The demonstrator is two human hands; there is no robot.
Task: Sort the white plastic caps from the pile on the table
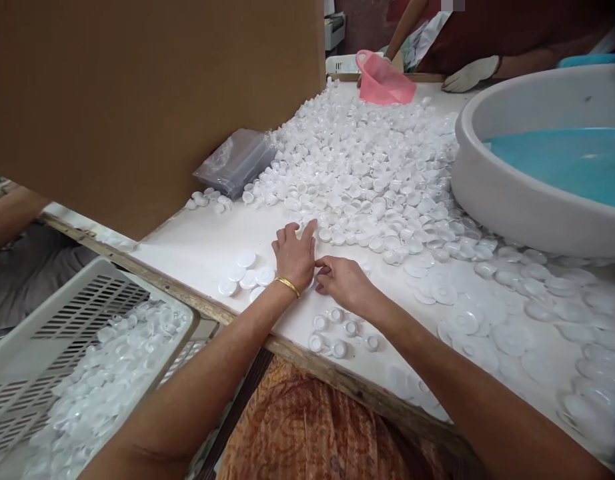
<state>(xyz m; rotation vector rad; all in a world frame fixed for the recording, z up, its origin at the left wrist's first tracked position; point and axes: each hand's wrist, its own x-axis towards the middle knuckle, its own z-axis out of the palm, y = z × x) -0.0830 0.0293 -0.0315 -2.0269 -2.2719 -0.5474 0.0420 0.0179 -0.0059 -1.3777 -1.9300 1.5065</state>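
White caps (367, 173) lie in a wide heap across the middle and far side of the surface (202, 247), with the near fringe reaching the two hands. The left hand (295, 257), a gold bangle (287, 285) at its wrist, rests palm down with fingers stretched toward that fringe, its grip released. The right hand (345, 283) touches it from the side with fingers curled in. Its fingertips are tucked under, so I cannot tell whether that grip pinches a cap.

Near the front edge, just before the hands, stands a small cluster of caps (337, 333). Flat discs (245, 273) lie left of the left hand, and larger discs (462, 320) spread toward the right edge. Off the front left corner, a slotted crate (62, 313) holds a shallow layer of caps. Judging by this, a small share is done and the bulk of the heap remains.

A big basin (487, 193) sits at the right edge, and a plastic bag (237, 160) lies against a cardboard sheet (152, 100). At the far edge are a pink scoop (382, 80) and another person's gloved hand (470, 73).
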